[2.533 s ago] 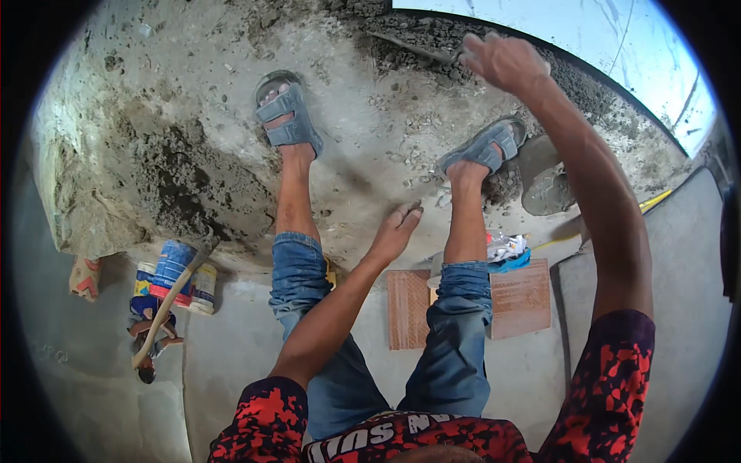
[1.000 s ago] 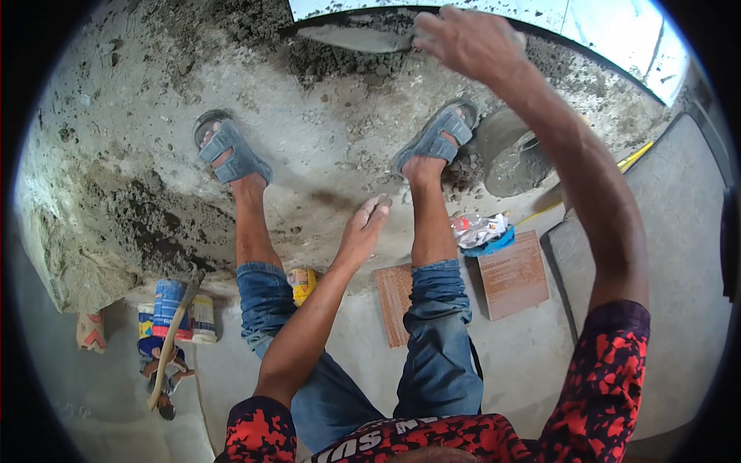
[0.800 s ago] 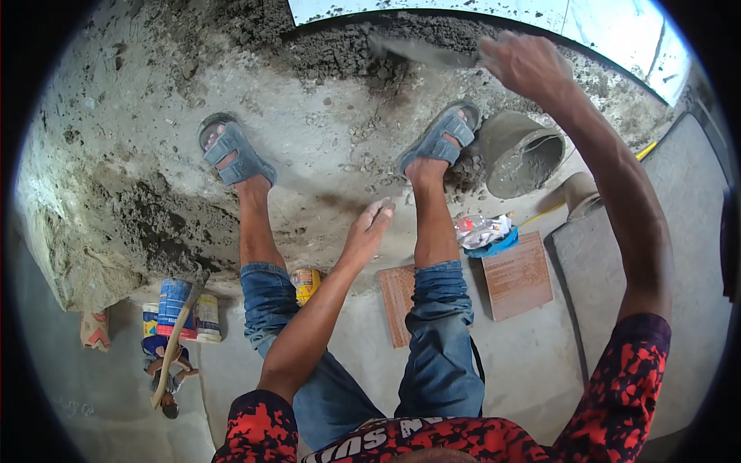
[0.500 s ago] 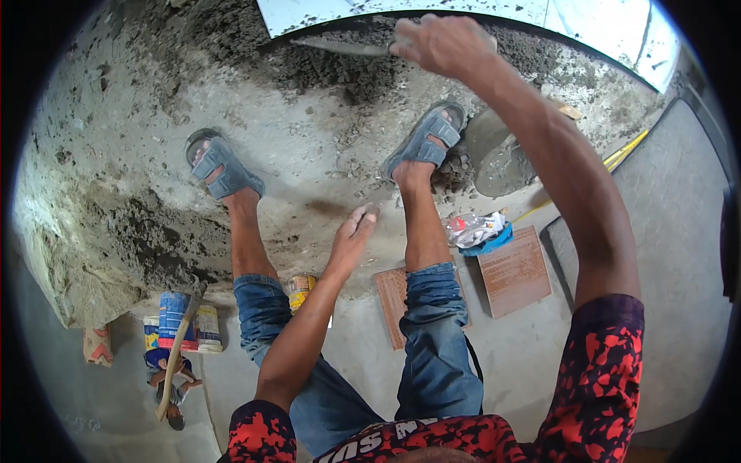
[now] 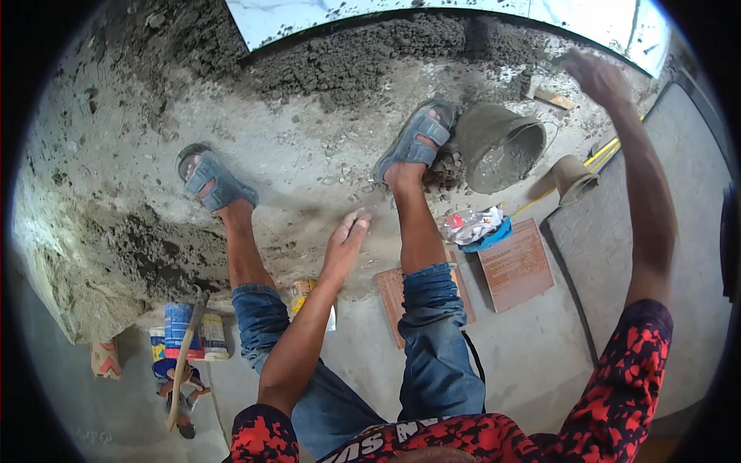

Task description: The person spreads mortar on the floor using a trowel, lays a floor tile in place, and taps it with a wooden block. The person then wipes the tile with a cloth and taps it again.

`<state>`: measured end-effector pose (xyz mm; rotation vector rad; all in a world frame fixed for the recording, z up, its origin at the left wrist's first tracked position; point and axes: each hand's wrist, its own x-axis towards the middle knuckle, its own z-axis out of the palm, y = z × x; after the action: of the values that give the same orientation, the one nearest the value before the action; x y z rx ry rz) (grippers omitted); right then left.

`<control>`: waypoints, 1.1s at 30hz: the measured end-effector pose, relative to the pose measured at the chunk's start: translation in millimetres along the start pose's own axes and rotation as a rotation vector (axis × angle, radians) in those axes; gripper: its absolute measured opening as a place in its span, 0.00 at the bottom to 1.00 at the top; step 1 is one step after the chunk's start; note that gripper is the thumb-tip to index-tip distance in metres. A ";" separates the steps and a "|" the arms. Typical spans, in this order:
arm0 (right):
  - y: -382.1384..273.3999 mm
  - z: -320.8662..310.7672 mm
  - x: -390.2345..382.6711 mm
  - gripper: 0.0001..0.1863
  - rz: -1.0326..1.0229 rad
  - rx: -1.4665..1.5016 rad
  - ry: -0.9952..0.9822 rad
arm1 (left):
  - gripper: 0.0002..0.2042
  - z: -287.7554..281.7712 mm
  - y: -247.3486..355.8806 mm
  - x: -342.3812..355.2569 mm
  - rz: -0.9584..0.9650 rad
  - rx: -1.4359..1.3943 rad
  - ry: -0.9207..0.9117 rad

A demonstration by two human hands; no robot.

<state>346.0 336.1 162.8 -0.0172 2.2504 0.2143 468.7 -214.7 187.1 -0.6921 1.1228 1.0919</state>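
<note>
- My view has shifted, so the white slab (image 5: 297, 15) along the far edge now reaches farther left.
- The grey mortar strip (image 5: 347, 58) lies along its near edge, and with the arm swung away I see most of it unobstructed.
- The large bucket (image 5: 482, 143), right of the feet, has its mouth in view again; the small bucket (image 5: 571, 174) shows beside it, nearer and farther right.
- The right hand (image 5: 600, 79) has moved from above the strip to the far right. It's blurred: I can't tell whether it grips anything, and the trowel blade seen half a second ago isn't clear.
- The left hand (image 5: 345, 241) stays low between the legs, fingers loose, nothing visible in it.
- The wood scrap (image 5: 554, 99), beyond the large bucket, is now uncovered.
</note>
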 end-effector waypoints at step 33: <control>4.4 29.3 -54.8 0.22 0.033 0.363 -0.251 | 0.23 6.0 -2.9 5.2 -0.042 0.089 0.067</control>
<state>402.9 341.8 187.3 0.2281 2.0094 -0.1691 473.7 -208.7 183.9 -0.6833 1.2014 0.9832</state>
